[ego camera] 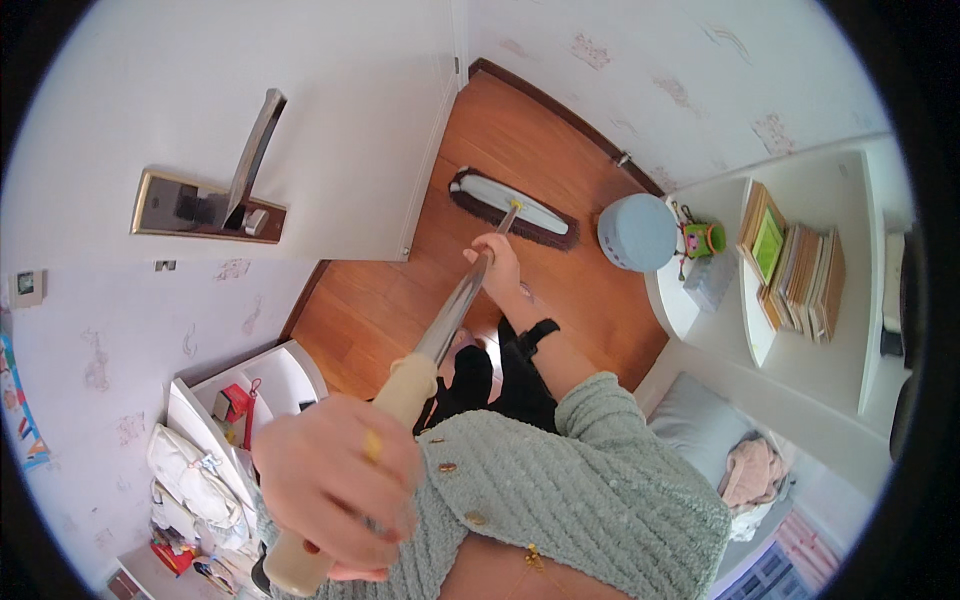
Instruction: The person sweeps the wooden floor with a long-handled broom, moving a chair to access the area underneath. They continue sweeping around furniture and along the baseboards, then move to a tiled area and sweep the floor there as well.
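In the head view I hold a flat dust mop with both hands. Its cream plastic handle [409, 386] runs up through my left hand [341, 480], which is wrapped around the grip near the end and wears a yellow ring. Lower down, my right hand [499, 262] closes around the metal pole [454, 315], a black band around that wrist. The long mop head [517, 202], a pale plate fringed with dark brown fibres, lies flat on the wooden floor [375, 300]. It sits between the door's edge and a round blue stool [637, 232].
A white door [337, 135] with a lever handle [255, 157] stands at left. On the right, white shelves [817, 172] hold several books [806, 285] and a green cup [705, 240]. A white shelf unit [292, 360] and a grey cushion [690, 420] flank me.
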A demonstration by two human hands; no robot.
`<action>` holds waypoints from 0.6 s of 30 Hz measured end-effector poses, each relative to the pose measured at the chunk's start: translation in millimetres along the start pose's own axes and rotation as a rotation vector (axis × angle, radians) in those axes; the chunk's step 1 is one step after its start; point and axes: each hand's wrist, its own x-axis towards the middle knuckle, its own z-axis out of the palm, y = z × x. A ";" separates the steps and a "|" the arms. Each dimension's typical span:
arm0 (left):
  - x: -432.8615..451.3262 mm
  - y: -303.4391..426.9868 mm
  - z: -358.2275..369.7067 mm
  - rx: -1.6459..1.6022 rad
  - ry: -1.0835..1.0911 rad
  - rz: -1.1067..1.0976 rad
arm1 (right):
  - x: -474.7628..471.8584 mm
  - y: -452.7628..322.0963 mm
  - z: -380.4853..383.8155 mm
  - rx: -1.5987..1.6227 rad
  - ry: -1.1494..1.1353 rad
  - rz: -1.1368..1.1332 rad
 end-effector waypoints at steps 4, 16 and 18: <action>14.8 -23.6 30.0 0.459 1.122 0.181 | 71.2 14.6 4.3 -0.174 -0.600 -0.091; 80.0 -101.9 -16.0 0.316 0.384 -0.004 | 179.3 46.9 -15.5 -0.074 -0.239 -0.022; 92.7 -125.2 -21.5 0.296 0.316 -0.040 | 210.7 63.6 -24.6 -0.109 -0.284 -0.032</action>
